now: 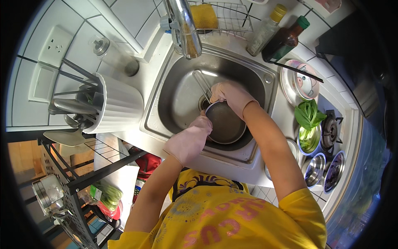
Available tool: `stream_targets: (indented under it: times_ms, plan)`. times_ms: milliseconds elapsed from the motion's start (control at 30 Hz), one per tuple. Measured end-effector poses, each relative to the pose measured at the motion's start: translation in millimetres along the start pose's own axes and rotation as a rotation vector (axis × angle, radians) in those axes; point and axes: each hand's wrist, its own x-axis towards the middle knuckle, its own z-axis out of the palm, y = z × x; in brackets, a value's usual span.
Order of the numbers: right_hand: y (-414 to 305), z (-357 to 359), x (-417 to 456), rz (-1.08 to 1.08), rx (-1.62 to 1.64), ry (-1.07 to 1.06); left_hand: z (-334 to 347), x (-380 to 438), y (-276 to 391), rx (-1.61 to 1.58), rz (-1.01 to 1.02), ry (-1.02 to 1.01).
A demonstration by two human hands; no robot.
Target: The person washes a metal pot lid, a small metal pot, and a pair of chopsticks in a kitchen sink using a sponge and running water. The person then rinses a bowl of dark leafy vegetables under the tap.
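Both hands wear pale pink gloves over the stainless steel sink (177,109). A round, dark-bottomed pan (227,124) with a wire handle (200,81) lies low in the basin, at its right front. My left hand (194,130) holds the pan's left rim, thumb up near the drain. My right hand (228,95) is closed at the far rim, where the handle meets the pan. Its fingers are partly hidden, and whether it also holds a cloth or sponge cannot be told. The chrome faucet (190,40) hangs over the far side of the basin; no stream of water shows.
Left stands a white utensil holder (119,105) beside a glass bottle (119,60). Behind the sink are a wire rack (233,15) with a yellow sponge (203,16) and two bottles (262,32). Right are plates (287,82), leafy greens (307,115), metal bowls (314,171) and a gas burner (329,130).
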Motion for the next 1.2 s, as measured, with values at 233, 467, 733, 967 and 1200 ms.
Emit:
stream_targets:
  times_ms: [233,467,733,967,1200]
  plan:
    - [-5.9,28.3,-39.7,-0.075,0.456,0.425,-5.0,-4.7,4.3,-0.049,-0.015,0.060]
    - [6.2,-8.6,-126.0,0.091,0.712,0.354,-5.9,-7.1,11.0,-0.044,-0.092,0.048]
    - [-33.0,107.3,-121.0,0.136,0.239,0.713,-12.5,-4.6,-2.5,0.209,0.188,0.044]
    - [-67.8,133.7,-47.1,0.113,1.002,0.477,-20.2,-3.8,-0.4,0.040,0.098,0.005]
    - [-16.8,94.7,-169.0,-0.318,-0.475,0.254,-17.7,-3.7,-2.6,0.068,0.084,0.037]
